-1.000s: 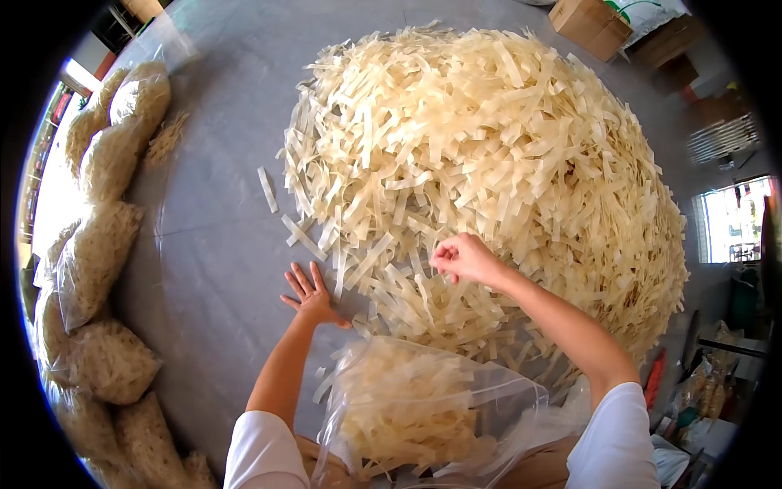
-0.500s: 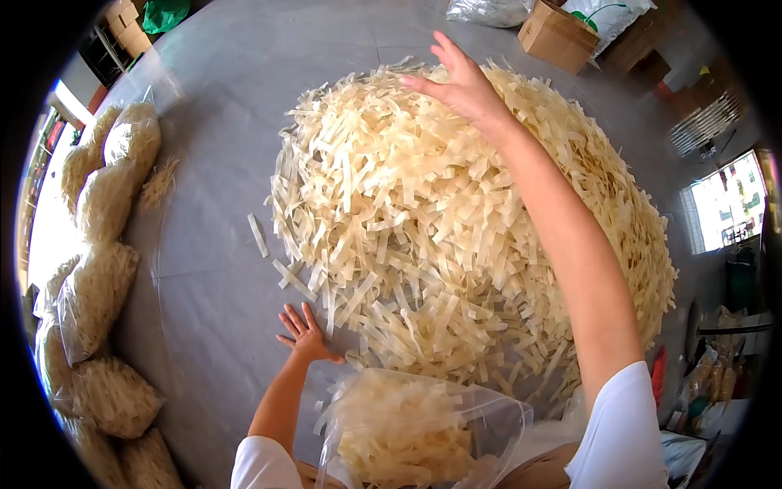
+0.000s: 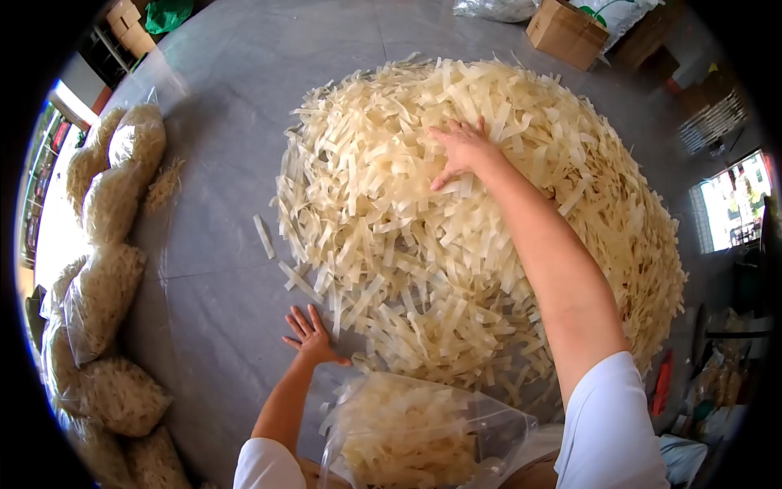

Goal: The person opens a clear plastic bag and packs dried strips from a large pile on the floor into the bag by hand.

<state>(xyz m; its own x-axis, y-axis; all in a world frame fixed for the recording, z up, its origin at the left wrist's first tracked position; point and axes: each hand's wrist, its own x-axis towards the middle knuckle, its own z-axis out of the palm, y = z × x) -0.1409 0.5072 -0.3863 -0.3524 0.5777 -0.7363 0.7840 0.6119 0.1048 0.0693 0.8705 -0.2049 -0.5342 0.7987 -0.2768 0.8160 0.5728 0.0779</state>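
A broad heap of pale yellow, flat dried strips (image 3: 391,187) covers the middle of the grey floor. On its upper part lies my right hand (image 3: 466,153), fingers spread and touching the strips, with nothing gripped. My left hand (image 3: 312,338) is planted on the floor beside the heap's lower left edge, fingers splayed and palm down. Close to my body, a clear plastic bag (image 3: 509,424) stands with its mouth toward the heap, partly filled with the same strips. Part of the bag is cut off by the lower frame edge.
Filled clear bags (image 3: 102,293) are lined up along the left side. A cardboard box (image 3: 566,34) sits at the upper right, near a silvery plastic bag (image 3: 497,8). A red object (image 3: 662,383) lies at the lower right. A few loose strips (image 3: 263,236) lie left of the heap.
My right hand has come down from above the heap's far edge onto the strips, nearer to me. The left hand stays on the floor; the view has shifted slightly.
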